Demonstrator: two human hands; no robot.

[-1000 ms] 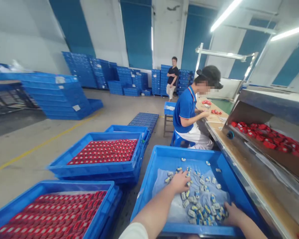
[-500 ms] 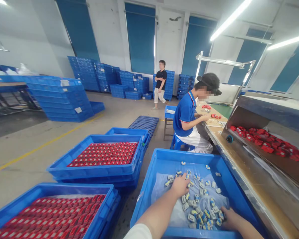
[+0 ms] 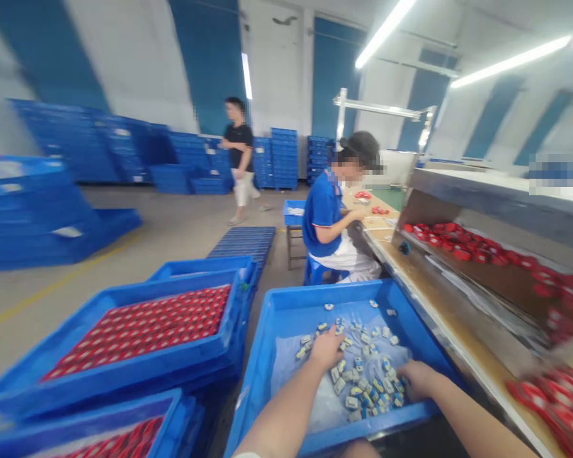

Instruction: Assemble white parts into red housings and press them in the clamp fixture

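A blue plastic tray [image 3: 310, 294] in front of me holds many small blocky parts [image 3: 363, 385] in grey-white, blue and yellow, loose on a crumpled clear plastic sheet [image 3: 286, 375]. My left hand [image 3: 327, 350] reaches into the tray from the near side, palm down over the parts. Its fingers are apart and touch several of them; some fingertips are hidden. At the right edge of the pile is my right hand [image 3: 420, 380], cupped against the parts with its fingers loosely bent and apart. I see nothing clearly held in either hand.
Stacked blue trays [image 3: 138, 337] with rows of red parts stand on the left. A seated co-worker [image 3: 327, 216] works at the bench [image 3: 424, 280] on the right, where a shelf holds red parts [image 3: 458, 242]. Another person [image 3: 239, 152] walks farther back.
The view has turned right, so the scene has shifted left and more red parts show at lower right. Both hands stay in the tray. The standing person appears closer.
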